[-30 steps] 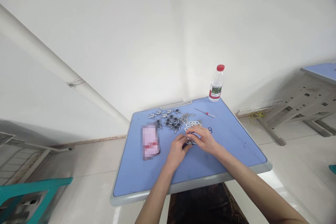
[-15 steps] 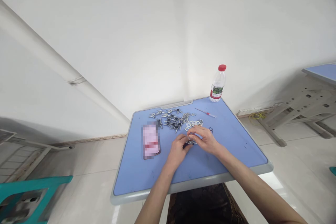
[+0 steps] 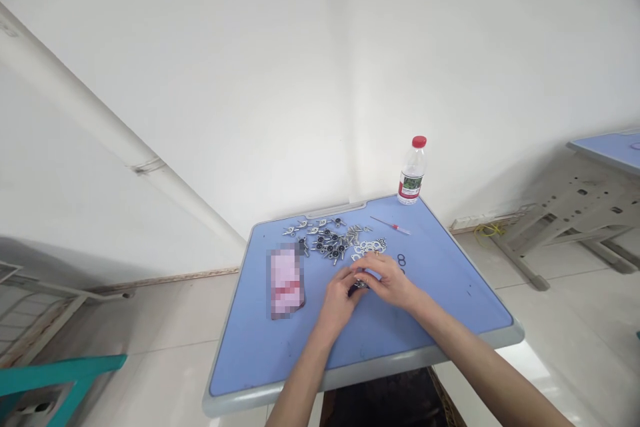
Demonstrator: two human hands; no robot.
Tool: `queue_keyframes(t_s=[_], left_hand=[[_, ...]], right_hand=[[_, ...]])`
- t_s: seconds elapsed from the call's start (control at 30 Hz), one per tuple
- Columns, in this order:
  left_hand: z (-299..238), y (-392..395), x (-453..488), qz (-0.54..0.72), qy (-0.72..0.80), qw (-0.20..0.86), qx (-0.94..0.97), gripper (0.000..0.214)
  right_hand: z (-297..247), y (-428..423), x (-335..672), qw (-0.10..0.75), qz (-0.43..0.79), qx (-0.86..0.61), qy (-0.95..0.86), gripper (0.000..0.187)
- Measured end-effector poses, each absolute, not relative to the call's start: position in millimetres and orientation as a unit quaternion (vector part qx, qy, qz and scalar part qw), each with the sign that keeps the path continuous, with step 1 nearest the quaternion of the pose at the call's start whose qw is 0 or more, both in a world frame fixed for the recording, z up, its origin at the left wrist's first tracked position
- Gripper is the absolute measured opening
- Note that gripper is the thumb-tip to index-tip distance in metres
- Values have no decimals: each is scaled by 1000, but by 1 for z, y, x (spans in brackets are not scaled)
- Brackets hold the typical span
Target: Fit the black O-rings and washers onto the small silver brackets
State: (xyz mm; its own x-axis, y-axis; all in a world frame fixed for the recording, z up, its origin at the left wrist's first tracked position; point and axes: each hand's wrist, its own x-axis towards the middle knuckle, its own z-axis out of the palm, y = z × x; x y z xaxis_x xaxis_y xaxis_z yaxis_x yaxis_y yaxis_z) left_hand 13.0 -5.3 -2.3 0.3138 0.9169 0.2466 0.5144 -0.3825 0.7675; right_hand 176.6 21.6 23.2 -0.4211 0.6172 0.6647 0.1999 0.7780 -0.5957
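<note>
- Left hand (image 3: 339,303) and right hand (image 3: 387,280): held low and close together over the blue tabletop (image 3: 260,353), in front of the loose parts.
- Small metal part (image 3: 359,286): has a dark section and sits between the two hands, just above the tabletop. The fingers hide much of it, so its exact form cannot be told.
- Left grip: fingers curled closed, clamped on the part from the near side.
- Right grip: fingers brought together over the part from the far side; its fingertips meet those of the left hand.
- Winged metal fittings (image 3: 325,240): a loose, scattered pile beyond the hands, untouched by either.
- Flat metal rings (image 3: 367,248): a small cluster at the right end of the pile, just beyond the right hand.
- Black rings (image 3: 401,260): a few lying apart, to the right of the hands.
- State of the work: most pieces lie loose; no separate group of finished pieces can be made out.
- Surroundings: a small screwdriver with a red band (image 3: 394,227) and a plastic water bottle with a red cap (image 3: 413,173) at the far edge; a pixelated flat object (image 3: 287,283) to the left; a second desk (image 3: 607,153) at right.
</note>
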Motion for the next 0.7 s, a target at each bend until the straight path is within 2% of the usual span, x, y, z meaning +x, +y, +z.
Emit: queue_keyframes(t_s=[0.3, 0.53, 0.7], left_hand=[[-9, 2, 10, 366, 462, 282, 757, 14], [-4, 4, 10, 349, 466, 289, 760, 12], [-4, 3, 11, 345, 461, 275, 770, 22]], right_hand=[[34, 23, 173, 433, 176, -247, -848, 23], [31, 27, 170, 459, 212, -271, -819, 24], [26, 28, 168, 507, 206, -296, -783, 22]])
